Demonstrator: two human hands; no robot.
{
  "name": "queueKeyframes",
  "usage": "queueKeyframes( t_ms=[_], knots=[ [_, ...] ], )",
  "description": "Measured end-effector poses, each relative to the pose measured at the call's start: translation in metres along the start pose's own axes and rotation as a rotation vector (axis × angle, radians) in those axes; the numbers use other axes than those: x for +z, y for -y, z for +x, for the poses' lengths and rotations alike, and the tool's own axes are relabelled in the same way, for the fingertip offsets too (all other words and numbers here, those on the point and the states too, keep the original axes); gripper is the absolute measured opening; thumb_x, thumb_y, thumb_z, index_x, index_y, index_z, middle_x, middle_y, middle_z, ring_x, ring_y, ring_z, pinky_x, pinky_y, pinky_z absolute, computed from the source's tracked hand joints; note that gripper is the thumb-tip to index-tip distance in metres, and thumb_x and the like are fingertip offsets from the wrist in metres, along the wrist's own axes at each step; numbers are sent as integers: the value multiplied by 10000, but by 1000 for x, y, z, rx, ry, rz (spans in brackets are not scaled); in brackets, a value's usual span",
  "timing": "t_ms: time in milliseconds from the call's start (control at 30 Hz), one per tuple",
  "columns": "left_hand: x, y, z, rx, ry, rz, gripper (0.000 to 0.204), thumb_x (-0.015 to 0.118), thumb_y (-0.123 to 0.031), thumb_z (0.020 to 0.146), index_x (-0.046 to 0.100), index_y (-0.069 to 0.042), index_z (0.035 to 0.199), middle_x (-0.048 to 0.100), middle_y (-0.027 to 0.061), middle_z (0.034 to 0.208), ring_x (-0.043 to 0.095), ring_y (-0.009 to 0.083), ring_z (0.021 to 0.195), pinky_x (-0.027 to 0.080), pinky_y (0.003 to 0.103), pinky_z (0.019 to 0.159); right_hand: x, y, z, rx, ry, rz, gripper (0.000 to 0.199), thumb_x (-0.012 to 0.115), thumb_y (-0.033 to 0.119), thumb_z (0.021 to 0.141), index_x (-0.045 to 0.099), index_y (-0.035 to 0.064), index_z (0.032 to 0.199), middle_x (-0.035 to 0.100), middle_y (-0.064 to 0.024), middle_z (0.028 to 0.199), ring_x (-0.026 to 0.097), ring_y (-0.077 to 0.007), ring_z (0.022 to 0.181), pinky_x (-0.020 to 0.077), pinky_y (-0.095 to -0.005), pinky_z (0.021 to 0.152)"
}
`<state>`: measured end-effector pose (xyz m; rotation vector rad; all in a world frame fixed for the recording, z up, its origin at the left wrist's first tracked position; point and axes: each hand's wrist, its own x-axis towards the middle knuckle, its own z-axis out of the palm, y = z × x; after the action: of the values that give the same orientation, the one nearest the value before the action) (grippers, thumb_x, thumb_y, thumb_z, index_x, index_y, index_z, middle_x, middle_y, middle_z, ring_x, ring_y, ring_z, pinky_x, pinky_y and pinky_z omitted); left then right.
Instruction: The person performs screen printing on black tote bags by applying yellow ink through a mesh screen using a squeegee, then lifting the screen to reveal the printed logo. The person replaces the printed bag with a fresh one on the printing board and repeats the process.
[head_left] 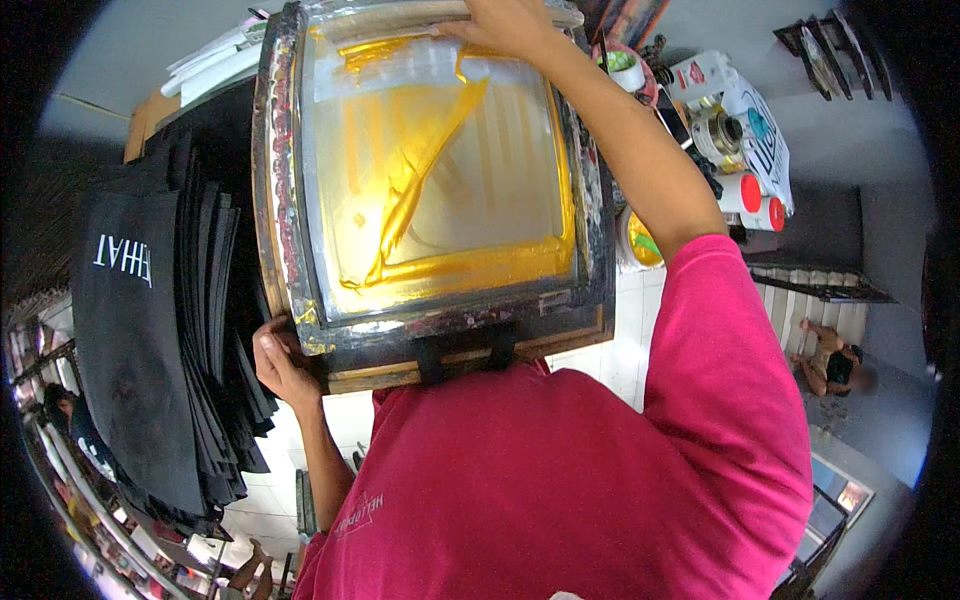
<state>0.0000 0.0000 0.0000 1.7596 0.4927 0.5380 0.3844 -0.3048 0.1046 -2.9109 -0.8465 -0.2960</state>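
A screen-printing frame (pixel 450 312) lies before me, its mesh smeared with gold ink (pixel 415 185) in a diagonal streak and along the lower and right edges. Beneath it is a dark, wood-edged board (pixel 375 380). My left hand (pixel 287 365) is closed at the board's near left corner, its fingertips partly hidden. At the screen's far end, my right hand (pixel 510 28) grips a pale bar that looks like a squeegee (pixel 395 15); the top of the picture cuts off part of the hand. Ink lies just below the bar.
Black fabric pieces (pixel 135 330), the front one with white lettering, hang stacked at the left. Beyond my right arm are a tub of gold ink (pixel 640 240), red-lidded containers (pixel 750 193) and a metal can (pixel 715 132). A person (pixel 832 365) sits at the far right.
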Motion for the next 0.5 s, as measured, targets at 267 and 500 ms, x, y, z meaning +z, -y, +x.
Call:
queueKeyframes(
  t_ms=[267, 500],
  knots=[
    [-6, 0, -1, -34, -2, 32, 427, 418, -322, 1074, 656, 31, 1038, 502, -22, 695, 407, 54, 621, 303, 229, 568, 12, 42, -39, 299, 59, 45, 435, 726, 360, 820, 684, -45, 975, 699, -275, 885, 690, -434, 861, 544, -523, 791],
    [-11, 6, -5, -13, 23, 6, 418, 424, -325, 1076, 655, 20, 1031, 520, -11, 683, 431, 60, 609, 320, 229, 551, -8, 59, -94, 433, 69, 20, 396, 726, 333, 813, 699, -45, 928, 698, -281, 859, 694, -418, 866, 550, -494, 769]
  ],
)
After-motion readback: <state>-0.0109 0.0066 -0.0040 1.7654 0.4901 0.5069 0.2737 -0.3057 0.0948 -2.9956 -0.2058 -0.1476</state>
